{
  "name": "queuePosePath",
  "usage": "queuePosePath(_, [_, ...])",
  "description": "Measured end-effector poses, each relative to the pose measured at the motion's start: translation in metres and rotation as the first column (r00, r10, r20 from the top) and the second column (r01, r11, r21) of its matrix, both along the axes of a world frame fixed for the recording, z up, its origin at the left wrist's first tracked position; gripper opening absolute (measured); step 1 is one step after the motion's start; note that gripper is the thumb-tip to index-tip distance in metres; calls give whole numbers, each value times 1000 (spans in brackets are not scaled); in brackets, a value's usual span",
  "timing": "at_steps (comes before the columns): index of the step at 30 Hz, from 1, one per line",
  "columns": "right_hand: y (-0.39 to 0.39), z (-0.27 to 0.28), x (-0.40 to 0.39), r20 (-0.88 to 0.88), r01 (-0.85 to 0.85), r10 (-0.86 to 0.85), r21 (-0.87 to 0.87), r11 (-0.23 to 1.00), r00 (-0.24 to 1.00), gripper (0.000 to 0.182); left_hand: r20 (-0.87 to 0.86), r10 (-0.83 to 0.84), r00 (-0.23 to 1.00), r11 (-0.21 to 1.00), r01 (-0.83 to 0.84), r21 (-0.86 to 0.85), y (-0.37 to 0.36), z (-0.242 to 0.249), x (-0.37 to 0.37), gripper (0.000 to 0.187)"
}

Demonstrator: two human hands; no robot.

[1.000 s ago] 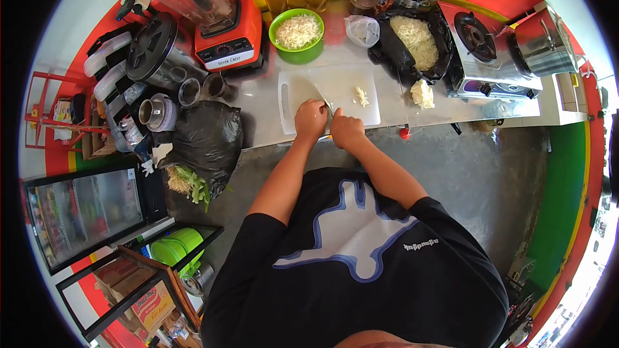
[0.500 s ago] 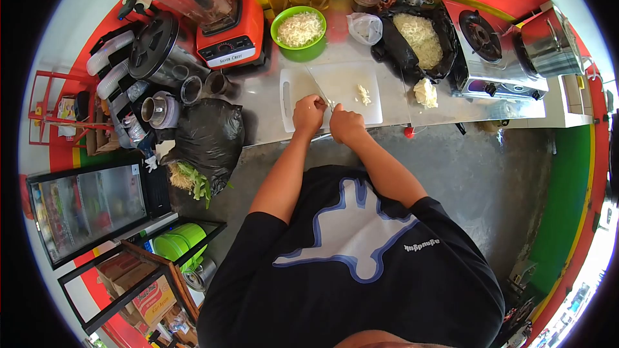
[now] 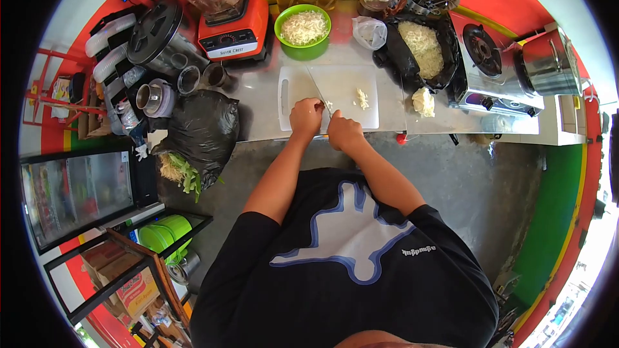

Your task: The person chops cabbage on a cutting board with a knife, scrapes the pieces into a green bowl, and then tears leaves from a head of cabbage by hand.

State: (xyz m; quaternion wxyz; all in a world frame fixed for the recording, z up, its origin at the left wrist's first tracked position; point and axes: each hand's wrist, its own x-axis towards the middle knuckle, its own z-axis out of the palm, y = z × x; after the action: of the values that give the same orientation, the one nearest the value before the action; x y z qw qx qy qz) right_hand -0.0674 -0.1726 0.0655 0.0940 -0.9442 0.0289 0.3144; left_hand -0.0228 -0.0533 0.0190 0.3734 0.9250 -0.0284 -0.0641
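Note:
A white cutting board (image 3: 293, 84) lies on the steel counter in front of me. My right hand (image 3: 345, 131) is closed round the handle of a knife (image 3: 318, 86), whose thin blade slants up and left across the board. Beside the blade, my left hand (image 3: 306, 117) has its fingers curled down at the board; what they pinch is hidden. Small pale cut pieces (image 3: 329, 104) lie between the hands, close to the blade. A little pile of chopped pale pieces (image 3: 362, 98) sits on the board's right side.
Behind the board stands a green bowl (image 3: 303, 51) of pale shreds, beside a red blender (image 3: 233, 33). To the right are a pale lump (image 3: 423, 102), a black bag (image 3: 449, 58) holding more shreds, and a stove (image 3: 493, 100). A full black bag (image 3: 203, 129) lies left.
The whole view has shifted slightly, with the counter's right end lower. Both hands stay at the board, the knife still in the right; the blade has barely moved.

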Motion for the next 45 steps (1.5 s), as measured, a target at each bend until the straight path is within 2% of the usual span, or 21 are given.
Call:
queuePosePath(3, [2, -6, 3, 22, 29, -29, 19, 999, 999, 40, 5, 36, 999, 999, -36, 14, -2, 2, -3, 13])
queuePosePath(5, [4, -8, 0, 56, 41, -42, 34, 999, 998, 40, 40, -16, 999, 994, 12, 110, -2, 4, -3, 11])
queuePosePath(8, [3, 0, 6, 49, 25, -25, 8, 1000, 998, 42, 28, -60, 998, 990, 55, 132, 0, -3, 1, 11])
queuePosePath(15, [11, -1, -1, -12, 3, -4, -47, 999, 1000, 41, -114, -1, 994, 1000, 4, 28, 9, 5, 10, 7])
queuePosePath(21, [15, 8, -3, -9, 5, -6, -49, 999, 1000, 44, -148, -57, 987, 998, 60, 15, 13, -4, 16, 6])
queuePosePath(26, [17, -6, -6, 5, 31, -31, -65, 997, 1000, 43, -52, -42, 998, 998, 44, 54, 10, -1, 10, 6])
queuePosePath(30, [15, 4, 0, 14, 24, -24, -31, 999, 1000, 41, -20, -76, 997, 996, 76, 51, 10, 3, 5, 7])
queuePosePath(35, [16, -2, -15, 4, 59, -59, -46, 997, 998, 37, 173, -82, 982, 991, 63, 116, 6, -1, -10, 12])
queuePosePath(38, [12, -3, -7, 46, 36, -35, -26, 999, 998, 36, 221, -157, 963, 981, 126, 144, 7, -9, -11, 13])
queuePosePath(41, [13, 1, -4, 35, 13, -12, -13, 1000, 999, 35, 269, -193, 944, 979, 165, 122, 12, -18, -10, 11])
queuePosePath(43, [14, -2, -11, 32, 28, -27, -40, 999, 999, 45, 254, -174, 951, 983, 153, 98, 12, -14, -11, 11])
queuePosePath(45, [16, -5, -19, 30, 37, -36, -33, 999, 999, 40, 237, -157, 959, 987, 144, 70, 12, -13, -12, 11])
